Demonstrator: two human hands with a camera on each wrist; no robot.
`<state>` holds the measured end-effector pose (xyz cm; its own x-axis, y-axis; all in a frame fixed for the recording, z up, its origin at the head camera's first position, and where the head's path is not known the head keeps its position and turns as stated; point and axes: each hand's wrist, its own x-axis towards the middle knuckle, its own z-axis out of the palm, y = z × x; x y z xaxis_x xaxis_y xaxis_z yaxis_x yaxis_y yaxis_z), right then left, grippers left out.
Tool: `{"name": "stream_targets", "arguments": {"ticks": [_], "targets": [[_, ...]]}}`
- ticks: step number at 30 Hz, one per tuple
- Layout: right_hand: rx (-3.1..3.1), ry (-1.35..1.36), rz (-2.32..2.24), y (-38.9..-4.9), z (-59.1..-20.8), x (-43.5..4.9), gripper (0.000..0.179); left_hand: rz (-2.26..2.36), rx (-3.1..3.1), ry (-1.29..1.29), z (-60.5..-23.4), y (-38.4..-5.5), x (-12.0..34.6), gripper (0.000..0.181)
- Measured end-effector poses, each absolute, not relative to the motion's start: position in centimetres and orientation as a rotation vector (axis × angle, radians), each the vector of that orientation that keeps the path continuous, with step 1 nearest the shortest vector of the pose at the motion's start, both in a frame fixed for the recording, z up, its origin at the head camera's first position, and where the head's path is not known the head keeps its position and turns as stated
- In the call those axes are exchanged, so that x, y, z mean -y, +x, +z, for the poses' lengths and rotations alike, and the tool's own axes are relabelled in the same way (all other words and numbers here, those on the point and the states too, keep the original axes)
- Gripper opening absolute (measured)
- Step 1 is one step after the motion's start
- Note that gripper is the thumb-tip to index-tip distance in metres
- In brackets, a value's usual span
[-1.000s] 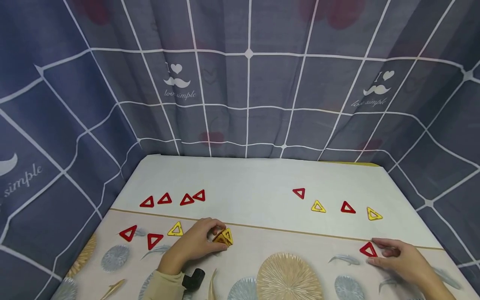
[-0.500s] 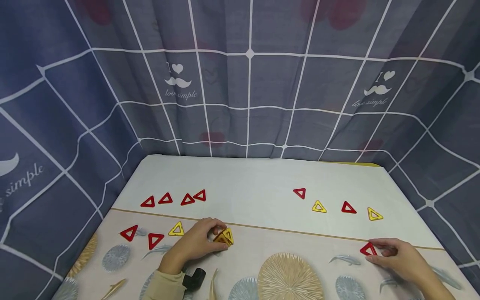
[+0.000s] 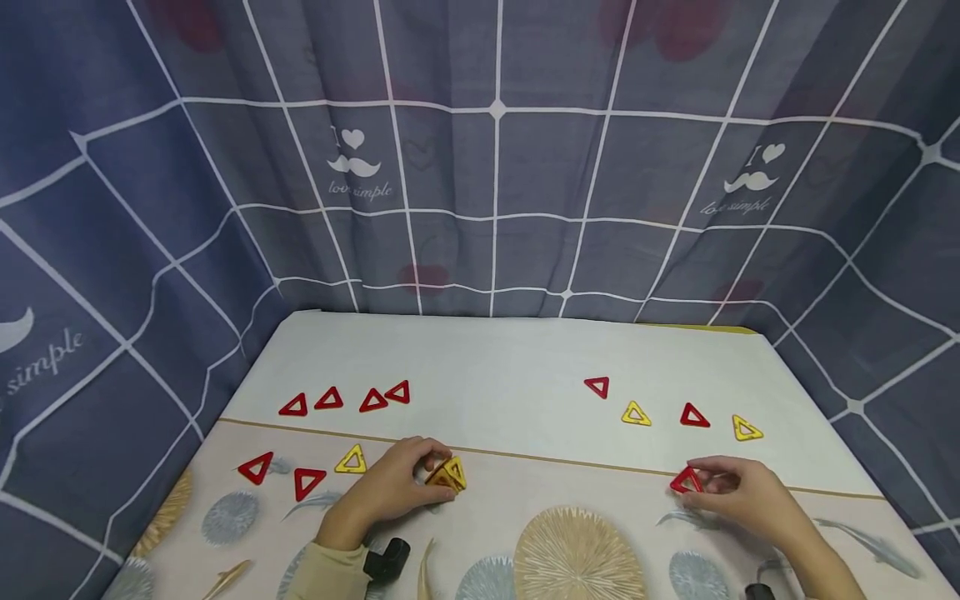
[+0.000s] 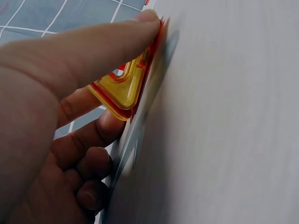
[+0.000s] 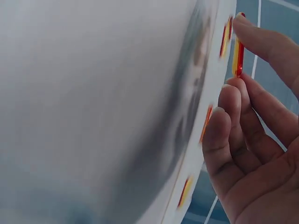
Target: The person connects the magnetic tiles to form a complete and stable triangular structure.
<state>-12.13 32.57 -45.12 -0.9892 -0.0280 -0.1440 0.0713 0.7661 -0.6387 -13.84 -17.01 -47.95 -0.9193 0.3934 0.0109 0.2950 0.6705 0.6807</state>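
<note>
At the table's centre left, my left hand [image 3: 386,487] holds a small pyramid of yellow and red triangular magnetic tiles [image 3: 448,475] between thumb and fingers. Close up in the left wrist view, the thumb lies across the pyramid's yellow face [image 4: 122,95], its lower edge at the cloth. On the other side, my right hand [image 3: 738,492] pinches a red triangular magnetic tile [image 3: 686,480] over the cloth. Edge-on in the right wrist view, that tile [image 5: 238,56] shows a yellow layer against the red one, between thumb and fingertips; the other fingers are loosely curled.
Several red tiles [image 3: 328,398] lie at the far left on the white surface [image 3: 495,375]. A yellow tile [image 3: 351,459] and two red tiles [image 3: 257,468] lie on the patterned cloth by the left hand. Red and yellow tiles [image 3: 636,413] lie far right. Grid-patterned curtains [image 3: 442,167] stand behind.
My right hand has lifted the red tile from the right part of the cloth and carried it left, toward the middle. The left hand and its pyramid have stayed in place.
</note>
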Motion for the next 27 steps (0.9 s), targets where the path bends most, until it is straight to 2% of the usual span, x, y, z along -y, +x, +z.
{"name": "stream_targets", "arguments": {"ticks": [7, 19, 27], "targets": [[-2.756, -0.181, -1.185, -13.3, -45.0, -28.2, 0.052, 1.094, -2.723, 0.554, -47.9, -13.8, 16.9, 0.050], [-2.639, -0.467, -1.270, -14.8, -45.5, -21.6, 0.050, 1.106, -2.715, 0.565, -48.0, -13.7, 17.1, 0.055], [-2.569, -0.556, -1.253, -15.2, -46.1, -18.4, 0.047, 1.066, -2.723, 0.537, -47.8, -13.7, 16.8, 0.060]]}}
